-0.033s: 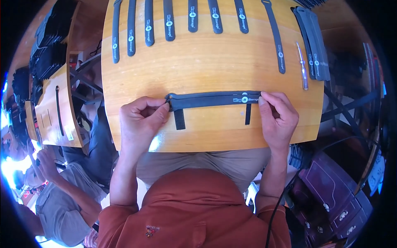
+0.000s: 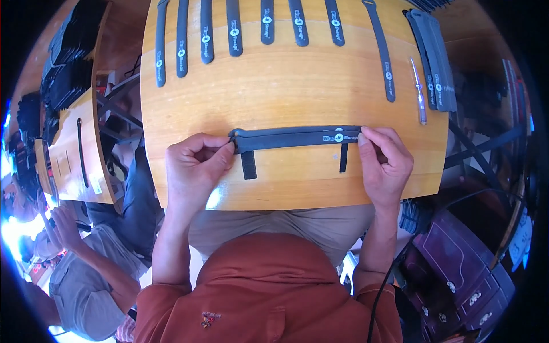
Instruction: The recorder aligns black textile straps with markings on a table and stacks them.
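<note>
Both hands pinch the ends of a small stack of dark grey storage straps [image 2: 286, 139], stretched crosswise near the front of the table. My left hand [image 2: 197, 163] grips the end with the small hole, thumb against fingers. The opposite end, by the pale printed mark, is between the thumb and fingers of my right hand [image 2: 387, 160]. At least two straps lie together, their edges slightly offset. Below them a black strip [image 2: 249, 165] shows near my left hand, and a narrower black strip [image 2: 343, 158] near my right; their upper ends are hidden under the straps.
Several single grey straps [image 2: 234, 34] lie spaced along the table's far side. A screwdriver [image 2: 420, 94] with a clear handle lies at the right, beside a pile of straps [image 2: 439, 63]. To the left, a person [image 2: 91, 268] sits by another table [image 2: 66, 148] with black stacks.
</note>
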The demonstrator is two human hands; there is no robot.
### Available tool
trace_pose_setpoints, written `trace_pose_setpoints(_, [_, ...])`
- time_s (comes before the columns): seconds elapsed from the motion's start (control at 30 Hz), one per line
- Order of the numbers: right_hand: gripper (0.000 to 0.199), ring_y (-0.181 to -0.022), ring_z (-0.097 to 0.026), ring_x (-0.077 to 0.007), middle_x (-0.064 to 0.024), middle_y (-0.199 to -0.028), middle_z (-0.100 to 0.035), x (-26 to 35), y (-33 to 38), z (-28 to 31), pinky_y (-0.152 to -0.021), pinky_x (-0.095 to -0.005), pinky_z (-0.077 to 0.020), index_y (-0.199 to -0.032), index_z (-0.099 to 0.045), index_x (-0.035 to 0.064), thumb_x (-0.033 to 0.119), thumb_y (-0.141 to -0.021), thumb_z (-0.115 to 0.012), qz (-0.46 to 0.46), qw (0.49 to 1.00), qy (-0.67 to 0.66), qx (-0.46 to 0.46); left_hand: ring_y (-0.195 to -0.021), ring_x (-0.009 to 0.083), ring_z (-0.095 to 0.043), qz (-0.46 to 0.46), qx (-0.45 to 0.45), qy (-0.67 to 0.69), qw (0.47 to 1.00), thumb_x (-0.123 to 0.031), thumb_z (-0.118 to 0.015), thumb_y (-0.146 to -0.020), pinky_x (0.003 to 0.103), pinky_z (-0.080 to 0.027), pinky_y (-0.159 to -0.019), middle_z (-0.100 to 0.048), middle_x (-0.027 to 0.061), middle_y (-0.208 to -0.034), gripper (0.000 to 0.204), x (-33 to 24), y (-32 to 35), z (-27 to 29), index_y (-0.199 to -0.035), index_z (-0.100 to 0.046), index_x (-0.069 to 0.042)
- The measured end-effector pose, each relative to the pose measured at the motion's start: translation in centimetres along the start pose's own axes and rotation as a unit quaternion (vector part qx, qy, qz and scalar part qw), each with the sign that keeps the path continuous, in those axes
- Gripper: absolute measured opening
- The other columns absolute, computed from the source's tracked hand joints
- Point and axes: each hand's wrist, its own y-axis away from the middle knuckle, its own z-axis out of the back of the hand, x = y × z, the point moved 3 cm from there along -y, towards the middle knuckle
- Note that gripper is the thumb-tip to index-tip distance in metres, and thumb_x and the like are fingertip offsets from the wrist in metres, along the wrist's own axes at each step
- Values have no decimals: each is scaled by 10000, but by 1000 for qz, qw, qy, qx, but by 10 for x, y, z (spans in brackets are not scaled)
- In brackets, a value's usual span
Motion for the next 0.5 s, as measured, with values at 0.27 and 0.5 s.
trace_pose_setpoints(0.27, [111,-670,-629,-119,-103,-875,-703,0,-2,-1,-578,-246,-470,-995,-743,-41,-67,-889,-725,23,1000,1,-10,-659,42,-627,1,-7,-5,1000,13,-742,-931,186,-489,-594,-713,37,-765,56,0,0,-2,-963,-746,58])
trace_pose_setpoints(0.5, [122,-660,-629,-119,-101,-875,-704,0,0,-1,-567,-246,-473,-999,-746,-37,-69,-883,-727,19,1000,14,-13,-659,38,-624,4,-5,5,1000,10,-745,-934,180,-479,-574,-713,37,-768,65,1,0,-2,-976,-740,60])
